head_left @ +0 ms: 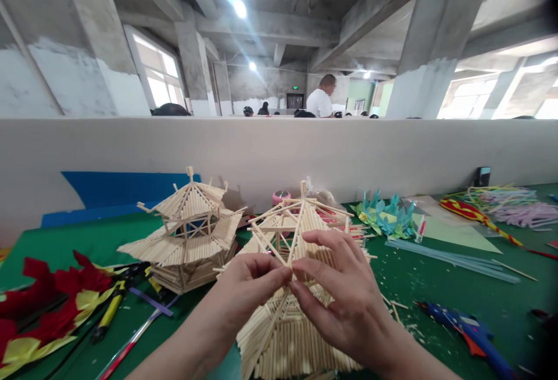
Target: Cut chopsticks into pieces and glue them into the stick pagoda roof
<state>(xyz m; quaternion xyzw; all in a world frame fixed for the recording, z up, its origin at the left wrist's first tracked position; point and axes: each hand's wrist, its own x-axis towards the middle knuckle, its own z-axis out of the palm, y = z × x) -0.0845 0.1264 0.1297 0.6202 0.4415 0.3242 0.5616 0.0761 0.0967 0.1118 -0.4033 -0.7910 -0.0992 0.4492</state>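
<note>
In front of me stands a pavilion model built of thin wooden sticks (296,348), with a pointed upper roof and a wider lower roof. Sticks and open framing show on the upper roof's left side. My left hand (250,290) pinches with thumb and forefinger at the near corner of that upper roof. Meeting it there, my right hand (344,287) has its thumb and forefinger closed on the same corner, other fingers resting against the roof slope. The fingertips hide exactly what lies between them. A second, similar stick pavilion (189,246) stands to the left.
On the green table (440,278), a blue glue gun (464,325) lies at right among stick scraps. Pale blue strips (453,258) and a teal paper craft (386,217) are behind it. Red and yellow cloth (56,304) lies at left. A white partition (279,147) rises behind.
</note>
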